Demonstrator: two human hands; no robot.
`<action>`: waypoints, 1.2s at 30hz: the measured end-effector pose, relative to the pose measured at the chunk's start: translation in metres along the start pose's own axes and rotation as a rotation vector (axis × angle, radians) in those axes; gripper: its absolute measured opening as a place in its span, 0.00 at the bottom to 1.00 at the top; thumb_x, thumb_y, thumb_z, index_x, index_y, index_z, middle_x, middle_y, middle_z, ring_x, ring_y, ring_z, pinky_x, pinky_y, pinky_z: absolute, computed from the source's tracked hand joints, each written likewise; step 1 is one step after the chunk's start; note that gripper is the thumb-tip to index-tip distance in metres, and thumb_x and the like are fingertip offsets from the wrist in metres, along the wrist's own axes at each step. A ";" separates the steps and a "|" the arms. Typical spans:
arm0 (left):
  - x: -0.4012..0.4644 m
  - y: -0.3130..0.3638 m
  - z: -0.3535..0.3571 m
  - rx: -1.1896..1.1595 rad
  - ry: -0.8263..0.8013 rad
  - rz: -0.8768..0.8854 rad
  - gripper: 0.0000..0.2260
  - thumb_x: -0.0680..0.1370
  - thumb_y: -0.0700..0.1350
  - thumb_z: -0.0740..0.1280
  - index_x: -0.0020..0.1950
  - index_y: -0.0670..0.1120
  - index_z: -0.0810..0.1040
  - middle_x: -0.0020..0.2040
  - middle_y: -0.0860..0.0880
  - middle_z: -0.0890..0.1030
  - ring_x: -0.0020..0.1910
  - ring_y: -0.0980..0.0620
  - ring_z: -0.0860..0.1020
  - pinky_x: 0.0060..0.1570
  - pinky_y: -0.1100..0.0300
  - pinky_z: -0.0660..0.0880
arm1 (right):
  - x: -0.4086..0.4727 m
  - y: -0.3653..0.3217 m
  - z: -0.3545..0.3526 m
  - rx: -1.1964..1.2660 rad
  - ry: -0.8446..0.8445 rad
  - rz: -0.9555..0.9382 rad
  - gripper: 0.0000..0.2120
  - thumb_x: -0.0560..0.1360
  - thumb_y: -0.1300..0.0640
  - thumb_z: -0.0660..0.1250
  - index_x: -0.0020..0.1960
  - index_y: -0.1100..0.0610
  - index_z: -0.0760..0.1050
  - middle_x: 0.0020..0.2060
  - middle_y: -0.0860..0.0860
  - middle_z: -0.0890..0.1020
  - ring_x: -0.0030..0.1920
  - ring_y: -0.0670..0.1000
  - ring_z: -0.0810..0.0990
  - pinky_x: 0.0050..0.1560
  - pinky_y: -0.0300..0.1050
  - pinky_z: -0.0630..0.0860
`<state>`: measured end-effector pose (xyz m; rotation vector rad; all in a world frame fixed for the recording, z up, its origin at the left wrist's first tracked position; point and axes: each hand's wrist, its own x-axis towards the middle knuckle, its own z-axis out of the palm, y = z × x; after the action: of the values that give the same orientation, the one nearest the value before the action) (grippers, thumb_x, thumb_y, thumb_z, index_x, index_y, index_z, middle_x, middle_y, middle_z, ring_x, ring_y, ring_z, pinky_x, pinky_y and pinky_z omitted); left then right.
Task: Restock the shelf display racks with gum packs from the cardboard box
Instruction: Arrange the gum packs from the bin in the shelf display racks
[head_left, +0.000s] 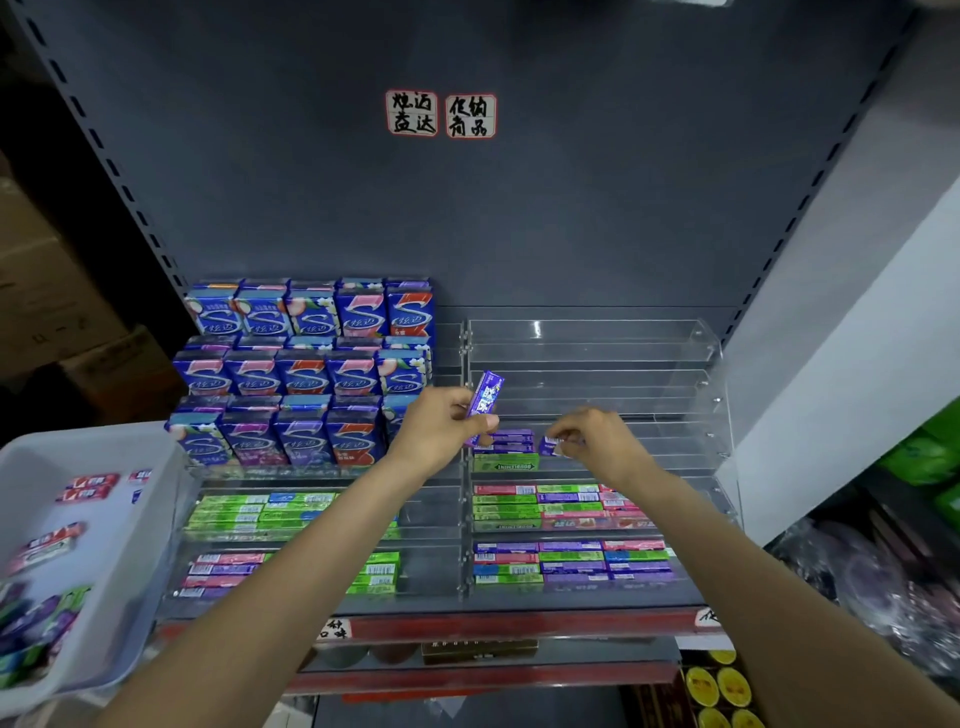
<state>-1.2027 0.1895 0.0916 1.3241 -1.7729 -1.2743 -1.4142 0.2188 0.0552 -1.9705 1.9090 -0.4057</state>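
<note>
In front of you stands the dark grey shelf back panel (519, 218), with two handwritten white labels (440, 114) stuck side by side near its upper middle. On the shelf sit two clear acrylic display racks: the left rack (322, 519) carries three stepped rows of upright blue gum boxes (306, 364) on its upper tiers and flat green, pink and purple packs on the two lower tiers; the right rack (597, 364) has bare upper tiers, a few packs on the middle tier, and two lower tiers lined with flat packs in mixed colours. At your lower left is a white plastic bin (104, 613), blurred, holding loose gum packs in red, purple and green; no cardboard box shows in this view. Your left hand (441, 431) is curled round a purple gum pack (485, 397), which stands tilted upward just above the middle tier of the right rack. Your right hand (597, 436) pinches the end of a second purple pack (551, 446) between fingertips and thumb, low on that same tier. Between your hands, a short stack of purple packs (511, 440) rests on a green pack (506, 463) at the tier's left end
</note>
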 end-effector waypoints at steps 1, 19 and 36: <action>0.000 -0.001 0.000 -0.001 -0.002 -0.002 0.03 0.74 0.40 0.71 0.47 0.44 0.80 0.45 0.43 0.84 0.43 0.48 0.83 0.56 0.48 0.76 | -0.001 -0.001 0.001 0.010 -0.029 -0.004 0.11 0.76 0.60 0.66 0.58 0.57 0.80 0.54 0.54 0.82 0.52 0.51 0.80 0.57 0.42 0.75; -0.001 0.005 0.011 0.013 -0.090 0.022 0.08 0.71 0.39 0.73 0.45 0.45 0.75 0.37 0.51 0.81 0.32 0.58 0.81 0.34 0.71 0.74 | -0.005 -0.014 -0.012 0.118 -0.105 0.023 0.15 0.78 0.57 0.64 0.62 0.59 0.76 0.57 0.55 0.81 0.57 0.51 0.78 0.54 0.36 0.70; 0.010 0.003 0.035 0.464 -0.099 0.209 0.17 0.73 0.45 0.71 0.61 0.44 0.76 0.58 0.48 0.79 0.57 0.53 0.76 0.57 0.63 0.71 | -0.013 -0.006 -0.032 0.648 0.266 0.132 0.06 0.77 0.62 0.64 0.54 0.59 0.76 0.45 0.54 0.83 0.42 0.49 0.81 0.51 0.45 0.77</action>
<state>-1.2376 0.1926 0.0801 1.2805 -2.3058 -0.8568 -1.4241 0.2294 0.0873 -1.4081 1.7330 -1.1293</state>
